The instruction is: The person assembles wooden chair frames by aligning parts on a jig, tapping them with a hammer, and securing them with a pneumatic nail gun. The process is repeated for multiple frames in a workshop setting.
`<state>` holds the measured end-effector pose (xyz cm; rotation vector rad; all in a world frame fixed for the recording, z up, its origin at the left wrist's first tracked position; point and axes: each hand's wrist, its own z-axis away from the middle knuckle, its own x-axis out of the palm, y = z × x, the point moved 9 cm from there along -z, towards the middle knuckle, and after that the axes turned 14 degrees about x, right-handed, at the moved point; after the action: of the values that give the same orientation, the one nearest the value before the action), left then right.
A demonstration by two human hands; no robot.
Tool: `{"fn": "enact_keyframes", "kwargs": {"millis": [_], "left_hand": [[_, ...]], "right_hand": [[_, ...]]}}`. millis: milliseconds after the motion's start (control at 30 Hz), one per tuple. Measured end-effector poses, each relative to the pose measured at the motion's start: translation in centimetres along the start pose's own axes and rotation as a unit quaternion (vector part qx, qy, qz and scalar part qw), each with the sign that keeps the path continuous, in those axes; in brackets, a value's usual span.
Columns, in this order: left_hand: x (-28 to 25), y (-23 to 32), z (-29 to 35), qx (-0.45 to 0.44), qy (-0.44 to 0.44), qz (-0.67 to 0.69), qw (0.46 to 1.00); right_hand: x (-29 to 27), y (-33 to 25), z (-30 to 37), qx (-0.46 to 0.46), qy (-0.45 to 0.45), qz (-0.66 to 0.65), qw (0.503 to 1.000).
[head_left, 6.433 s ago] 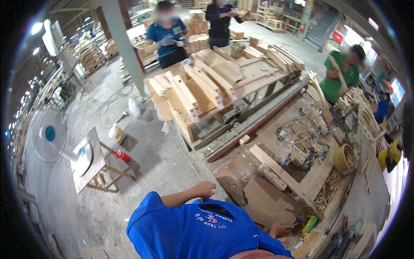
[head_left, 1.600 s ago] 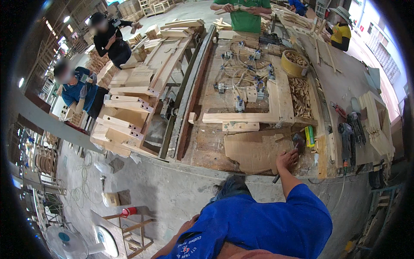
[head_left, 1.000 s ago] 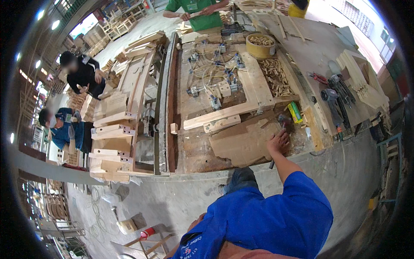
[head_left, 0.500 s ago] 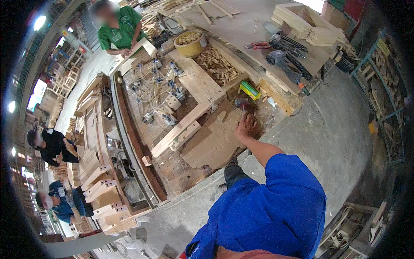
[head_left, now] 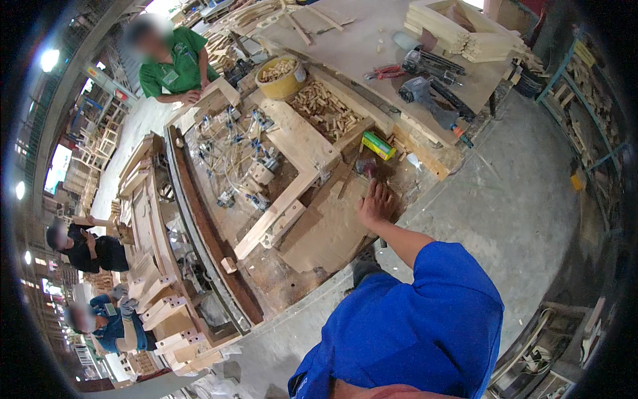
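Observation:
My right hand rests at the near edge of the workbench, over a flat cardboard sheet. Its fingers are stretched out and somewhat apart, and I see nothing held in it. Just beyond the fingertips lies a small dark-reddish, partly see-through object; whether they touch it I cannot tell. Past that sits a green and yellow box. To the left of the hand, an L-shaped wooden assembly lies on the bench with a short drilled wooden block alongside. My left hand is out of view.
Wooden dowels fill a bench compartment beside a yellow tub. Tangled hoses and clamps cover the middle. Power tools lie at the far right. A person in green stands across; two others work at left.
My right hand's fingers have straightened toward the small dark-reddish object. The whole view has shifted slightly. At lower left, a co-worker's gloved hands have risen.

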<state>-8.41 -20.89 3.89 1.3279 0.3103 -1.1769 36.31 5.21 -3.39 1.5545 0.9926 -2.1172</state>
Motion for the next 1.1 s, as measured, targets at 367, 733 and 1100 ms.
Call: {"fn": "enact_keyframes", "kwargs": {"millis": [367, 733, 1100], "left_hand": [[-2.4, 2.0, -8.7, 0.064, -0.052, -0.009, 0.997], [-4.9, 5.3, -18.0, 0.179, -0.086, -0.037, 0.979], [-6.0, 10.4, -25.9, 0.193, 0.017, -0.031, 0.981]], "right_hand": [[-0.2, 0.7, -0.2, -0.012, -0.002, -0.029, 1.0], [0.7, 2.4, -2.6, -0.137, 0.047, -0.006, 0.989], [-2.7, 0.0, -7.4, -0.095, -0.09, -0.052, 0.99]]}}
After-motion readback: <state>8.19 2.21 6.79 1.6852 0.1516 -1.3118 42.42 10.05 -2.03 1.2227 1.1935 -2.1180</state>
